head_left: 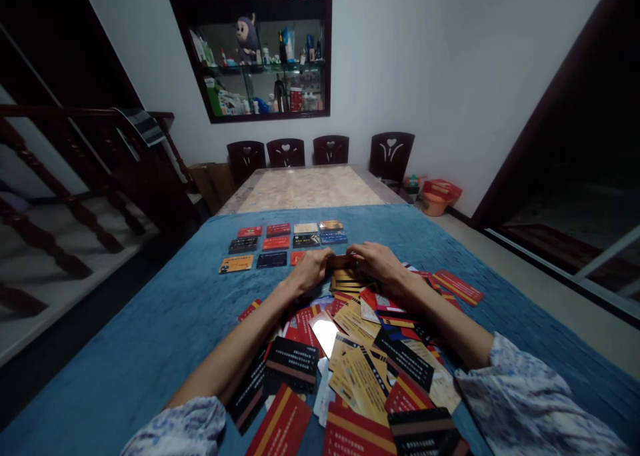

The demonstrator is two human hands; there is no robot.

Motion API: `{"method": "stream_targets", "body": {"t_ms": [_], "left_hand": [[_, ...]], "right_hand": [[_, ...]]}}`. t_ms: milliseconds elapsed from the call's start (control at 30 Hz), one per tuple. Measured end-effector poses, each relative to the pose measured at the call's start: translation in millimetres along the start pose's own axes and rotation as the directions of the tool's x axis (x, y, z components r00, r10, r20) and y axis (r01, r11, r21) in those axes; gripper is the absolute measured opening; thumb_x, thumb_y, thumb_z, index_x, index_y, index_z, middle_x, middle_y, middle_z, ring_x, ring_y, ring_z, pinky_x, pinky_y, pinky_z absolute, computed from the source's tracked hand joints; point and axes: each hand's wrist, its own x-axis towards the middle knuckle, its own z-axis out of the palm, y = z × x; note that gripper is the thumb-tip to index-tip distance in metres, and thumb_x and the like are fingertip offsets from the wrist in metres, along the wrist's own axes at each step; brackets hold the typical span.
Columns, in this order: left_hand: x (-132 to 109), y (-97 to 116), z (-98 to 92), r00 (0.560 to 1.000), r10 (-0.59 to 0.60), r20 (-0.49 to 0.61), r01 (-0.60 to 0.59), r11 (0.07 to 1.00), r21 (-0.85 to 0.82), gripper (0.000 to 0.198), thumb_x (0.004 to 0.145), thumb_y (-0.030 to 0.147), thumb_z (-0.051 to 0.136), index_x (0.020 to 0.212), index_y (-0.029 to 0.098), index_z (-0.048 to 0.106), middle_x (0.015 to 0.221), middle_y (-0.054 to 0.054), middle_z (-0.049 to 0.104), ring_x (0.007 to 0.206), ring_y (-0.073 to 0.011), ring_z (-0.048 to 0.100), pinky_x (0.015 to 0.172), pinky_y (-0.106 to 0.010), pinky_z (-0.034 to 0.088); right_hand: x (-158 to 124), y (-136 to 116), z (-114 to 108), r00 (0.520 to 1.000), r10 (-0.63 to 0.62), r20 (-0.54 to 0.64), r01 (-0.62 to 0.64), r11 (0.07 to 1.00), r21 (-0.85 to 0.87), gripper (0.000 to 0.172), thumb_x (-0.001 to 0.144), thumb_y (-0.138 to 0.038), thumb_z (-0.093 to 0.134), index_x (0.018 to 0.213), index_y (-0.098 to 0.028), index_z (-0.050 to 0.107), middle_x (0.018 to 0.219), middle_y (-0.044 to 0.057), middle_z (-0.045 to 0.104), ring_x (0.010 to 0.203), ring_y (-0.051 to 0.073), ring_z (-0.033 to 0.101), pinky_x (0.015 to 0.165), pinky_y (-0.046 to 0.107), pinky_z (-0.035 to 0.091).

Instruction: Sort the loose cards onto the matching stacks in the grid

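Observation:
My left hand point(313, 269) and my right hand point(379, 263) are closed on the two ends of a small stack of cards point(342, 261), dark and brownish on the side facing me. Just below it, gold cards point(349, 279) lie fanned over one another. Between my forearms spreads a loose heap of red, gold and black plastic cards, among them a gold card point(365, 379), a black card point(291, 359) and a red card point(357, 433). Beyond my left hand, small card piles stand in rows, including an orange pile point(236, 264) and a dark blue pile point(272, 260).
A blue cloth point(165, 323) covers the near part of the long table point(310, 186). Dark chairs point(391, 155) stand at its far end. A wooden railing point(75, 196) runs along the left. An orange bucket point(434, 204) sits on the floor at right.

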Motion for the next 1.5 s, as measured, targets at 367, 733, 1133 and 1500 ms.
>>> {"method": "stream_targets", "body": {"t_ms": [367, 733, 1133, 1500], "left_hand": [[-4, 8, 5.1, 0.997, -0.051, 0.054, 0.046, 0.995, 0.090, 0.036, 0.076, -0.001, 0.044, 0.106, 0.016, 0.053, 0.097, -0.009, 0.064, 0.087, -0.0205, 0.060, 0.077, -0.029, 0.046], [-4, 2, 11.0, 0.988, -0.073, -0.133, 0.076, 0.997, 0.018, 0.034, 0.080, -0.002, 0.040, 0.104, 0.017, 0.054, 0.096, -0.009, 0.066, 0.088, -0.0204, 0.063, 0.080, -0.032, 0.049], [-1, -1, 6.9, 0.982, -0.093, -0.167, 0.082, 0.994, -0.072, 0.030, 0.082, 0.002, 0.040, 0.105, 0.017, 0.052, 0.094, -0.007, 0.066, 0.086, -0.0190, 0.063, 0.079, -0.030, 0.050], [-2, 4, 5.8, 0.993, 0.016, -0.118, -0.004, 0.995, 0.095, 0.046, 0.079, 0.005, 0.051, 0.122, 0.019, 0.044, 0.122, -0.012, 0.049, 0.113, -0.0246, 0.054, 0.098, -0.043, 0.049]], "right_hand": [[-1, -6, 3, 0.997, 0.074, 0.036, -0.071, 0.994, -0.078, 0.036, 0.094, -0.022, 0.045, 0.125, -0.029, 0.063, 0.101, 0.008, 0.073, 0.084, 0.019, 0.064, 0.067, 0.025, 0.038], [0, -11, 5, 1.000, 0.009, -0.005, -0.010, 0.995, -0.097, 0.046, 0.091, -0.020, 0.053, 0.136, -0.024, 0.052, 0.107, 0.010, 0.065, 0.089, 0.021, 0.060, 0.075, 0.028, 0.040], [-1, -13, 3, 0.999, -0.029, -0.036, 0.025, 0.992, -0.121, 0.055, 0.087, -0.017, 0.057, 0.140, -0.020, 0.045, 0.111, 0.012, 0.059, 0.097, 0.024, 0.056, 0.082, 0.032, 0.042], [2, -3, 6, 0.994, -0.099, -0.049, 0.092, 0.989, -0.116, 0.054, 0.085, -0.013, 0.052, 0.139, -0.016, 0.045, 0.110, 0.013, 0.059, 0.098, 0.024, 0.053, 0.081, 0.033, 0.045]]}}
